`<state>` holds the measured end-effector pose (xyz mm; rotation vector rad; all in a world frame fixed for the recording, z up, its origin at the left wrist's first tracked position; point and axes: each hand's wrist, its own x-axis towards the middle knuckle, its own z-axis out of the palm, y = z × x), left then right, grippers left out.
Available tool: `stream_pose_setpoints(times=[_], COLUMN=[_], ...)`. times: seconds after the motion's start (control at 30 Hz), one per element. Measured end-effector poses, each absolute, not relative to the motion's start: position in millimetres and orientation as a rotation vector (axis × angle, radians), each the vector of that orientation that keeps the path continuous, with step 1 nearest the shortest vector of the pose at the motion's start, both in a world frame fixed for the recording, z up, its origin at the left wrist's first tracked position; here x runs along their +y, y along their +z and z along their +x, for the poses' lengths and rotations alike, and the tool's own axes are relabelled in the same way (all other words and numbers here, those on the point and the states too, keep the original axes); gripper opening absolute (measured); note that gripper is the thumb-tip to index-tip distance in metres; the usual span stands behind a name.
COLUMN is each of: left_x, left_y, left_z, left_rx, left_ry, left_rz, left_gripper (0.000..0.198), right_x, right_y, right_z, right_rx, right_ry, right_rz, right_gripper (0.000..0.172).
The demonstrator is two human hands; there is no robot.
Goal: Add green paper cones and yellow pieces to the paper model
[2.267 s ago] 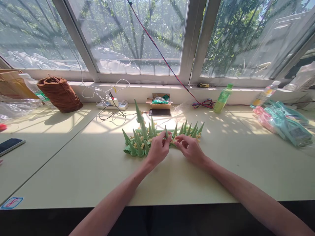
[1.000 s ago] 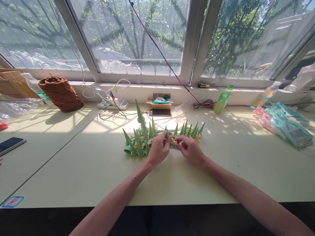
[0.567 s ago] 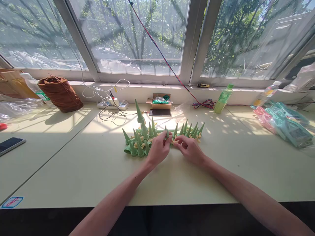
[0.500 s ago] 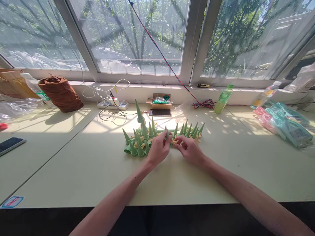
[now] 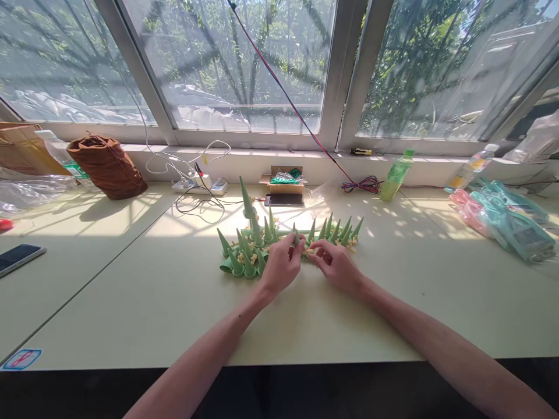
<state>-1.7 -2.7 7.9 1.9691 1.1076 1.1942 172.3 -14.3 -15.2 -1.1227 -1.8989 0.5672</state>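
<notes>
My left hand [image 5: 282, 262] is closed around a green cone-shaped spike [image 5: 297, 237], its tip pointing up between thumb and fingers. Close beside it, my right hand [image 5: 338, 265] pinches a small pale-yellow piece [image 5: 308, 251]; its exact shape is too small to make out. The fingertips of both hands nearly meet. To the left stand several more green spikes [image 5: 249, 267], with small yellow pieces [image 5: 241, 258] scattered among them. A taller stack of spikes [image 5: 247, 201] rises behind these. Another group of upright green spikes [image 5: 334, 233] sits just beyond my right hand.
Behind the spikes lie a dark phone [image 5: 283, 199] and a small open cardboard box [image 5: 286, 187]. A power strip with cables [image 5: 201, 183] is at back left, near a brown pouch [image 5: 107, 166]. A green bottle [image 5: 396, 176] and bagged items [image 5: 515, 221] are on the right.
</notes>
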Motion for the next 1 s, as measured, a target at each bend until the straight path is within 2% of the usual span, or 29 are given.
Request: stream_pose_setpoints(times=[0.2,0.43,0.6,0.83,1.0], left_x=[-3.1,-2.0,-0.3,-0.6,-0.9], left_y=[9.2,7.9,5.0,5.0,5.7], left_z=[-1.7,-1.7,-2.2,-1.6,-1.8], left_rx=[1.103,1.095,1.098,1.105,1.102], left_ry=[1.193,1.157,1.194,1.182,1.147], left_rz=[1.957,1.924,1.903,1.9,1.908], left_gripper=[0.024,0.027,0.027,0.025,0.027], right_x=[-13.3,-11.3,-12.0,-11.0,-10.3], right_y=[-16.3,-19.2,-18.5,-21.4,-21.4], right_z=[172.6,174.2,173.7,174.0,174.9], right_rx=[-1.906,-1.973,-1.938,-1.938,-2.004], right_ry=[0.588,0.53,0.56,0.548,0.542], right_rz=[-1.078,-1.094,-1.1,-1.065,-1.043], right_gripper=[0.022,0.032,0.018,0.012,0.023])
